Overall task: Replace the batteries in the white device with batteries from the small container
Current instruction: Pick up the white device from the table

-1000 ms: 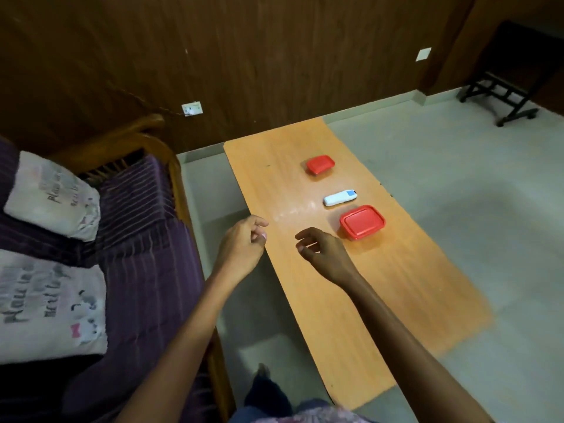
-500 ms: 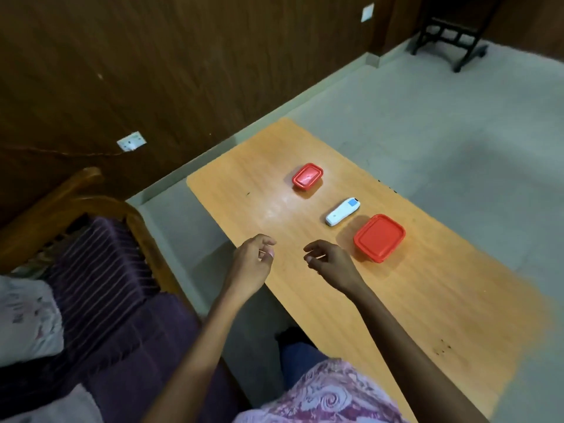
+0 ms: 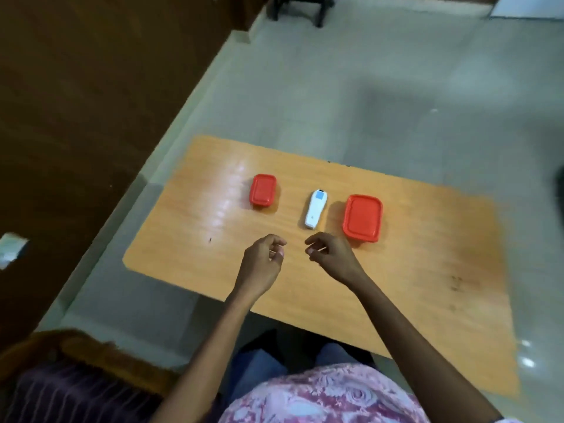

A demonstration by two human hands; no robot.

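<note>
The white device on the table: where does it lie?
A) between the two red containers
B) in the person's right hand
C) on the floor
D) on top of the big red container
A: the white device lies flat on the table between the small red container and the larger red container, touching neither.

Both red lids shut so contents hidden, black stand (image 3: 300, 9) cut off by top edge, wall socket (image 3: 12, 250) blurred

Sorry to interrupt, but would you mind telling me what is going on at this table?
A seated person holds both hands over an orange table, the left hand and right hand loosely curled and empty. Nothing is touched yet. Beyond them lie a white device, with a small red-lidded container to its left and a larger red-lidded container to its right, both closed.
</note>
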